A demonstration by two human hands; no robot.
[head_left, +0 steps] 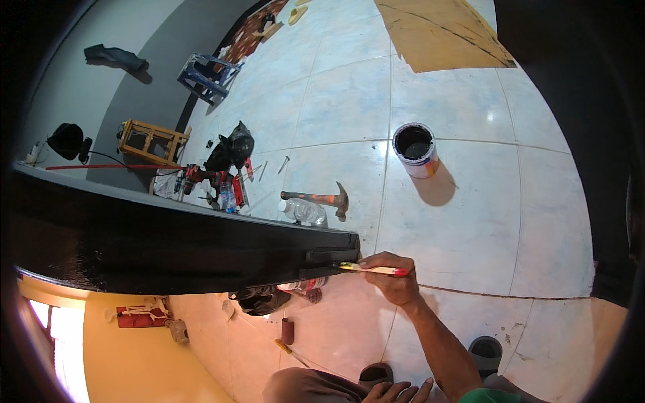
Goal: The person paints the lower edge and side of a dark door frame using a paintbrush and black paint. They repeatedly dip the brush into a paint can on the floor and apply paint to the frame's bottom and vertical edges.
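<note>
My right hand is closed round the pale, red-tipped handle of a paintbrush. The brush lies level, its dark bristles against the end of a long glossy black door-like panel that reaches in from the left. A small raised rectangular piece sits on the panel beside the bristles. At the lower edge, next to my knee, my left hand shows only in part. Its fingers are stretched out and nothing shows in them. Beyond the panel's end, an open paint can of black paint stands on the tiled floor.
Behind the panel lie a claw hammer, a clear plastic bottle, a red drill and a black plastic bag. A blue stool stands farther back. Brown board covers floor at the top; a brown cylinder stands nearer me.
</note>
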